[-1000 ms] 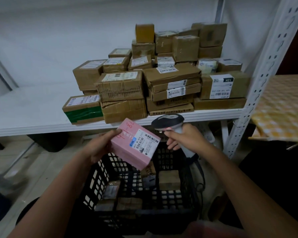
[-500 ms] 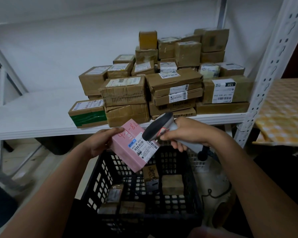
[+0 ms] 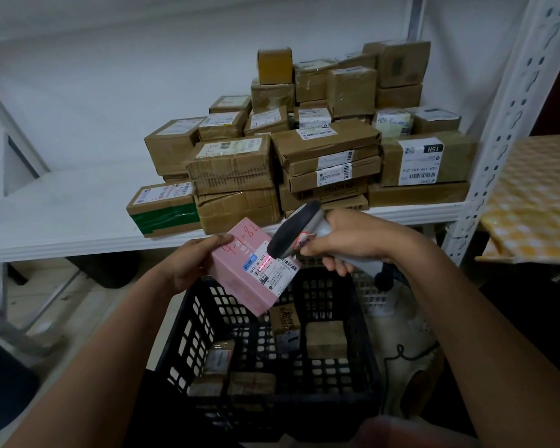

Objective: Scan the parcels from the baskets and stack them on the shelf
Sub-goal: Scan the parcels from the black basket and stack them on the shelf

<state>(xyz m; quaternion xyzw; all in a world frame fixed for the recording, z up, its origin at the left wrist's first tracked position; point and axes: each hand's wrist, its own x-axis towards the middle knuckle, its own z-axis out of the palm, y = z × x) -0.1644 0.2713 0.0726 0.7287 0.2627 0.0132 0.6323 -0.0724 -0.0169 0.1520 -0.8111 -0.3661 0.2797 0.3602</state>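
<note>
My left hand (image 3: pixel 191 265) holds a pink parcel (image 3: pixel 243 286) tilted over the black plastic basket (image 3: pixel 181 337). My right hand (image 3: pixel 353 242) grips a grey barcode scanner (image 3: pixel 296 232), whose dark head points down at the parcel's white label, where a red light line shows. Several small brown parcels (image 3: pixel 325 339) lie at the bottom of the basket. A stack of brown cardboard parcels (image 3: pixel 304 150) stands on the white shelf (image 3: pixel 62 221) behind.
A white perforated shelf upright (image 3: pixel 511 118) rises at the right. Beyond it lies a yellow checked cloth (image 3: pixel 537 202). The scanner's coiled cable (image 3: pixel 401 354) hangs right of the basket. The shelf's left half is bare. A dark round object (image 3: pixel 0 383) sits at the lower left.
My right hand swung the scanner from upright to pointing down at the pink parcel's label, and the red scan light now falls on it. The parcel stayed in my left hand.
</note>
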